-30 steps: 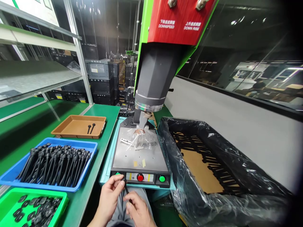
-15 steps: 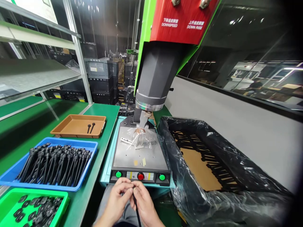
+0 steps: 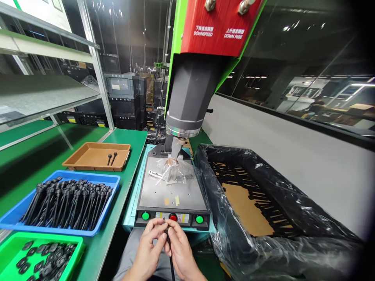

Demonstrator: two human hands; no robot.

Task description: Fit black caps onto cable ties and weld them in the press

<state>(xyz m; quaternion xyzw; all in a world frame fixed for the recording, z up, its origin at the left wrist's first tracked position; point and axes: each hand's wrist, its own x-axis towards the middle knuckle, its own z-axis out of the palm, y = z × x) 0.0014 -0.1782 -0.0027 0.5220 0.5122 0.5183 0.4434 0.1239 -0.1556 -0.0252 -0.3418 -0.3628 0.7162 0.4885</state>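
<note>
My left hand [image 3: 148, 248] and my right hand [image 3: 181, 249] meet fingertip to fingertip just below the press's button panel [image 3: 172, 217]. Both pinch the head end of a thin black rod [image 3: 169, 257], whose shaft hangs down between my wrists. The fingers of both hands are curled closed round it. Above them lies the steel work plate [image 3: 172, 193] with a clear plastic bag [image 3: 175, 173] under the grey press head [image 3: 187, 105].
On the green bench at left stand a blue tray [image 3: 113, 180] of several black rods, a green tray [image 3: 8, 244] of small black washers and a brown tray [image 3: 88, 156] holding two rods. A black-bag-lined bin [image 3: 263, 234] with finished rods sits at right.
My hands came together in front of the button panel. The right hand rose to join the left on the rod's head, and the rod now hangs straight down.
</note>
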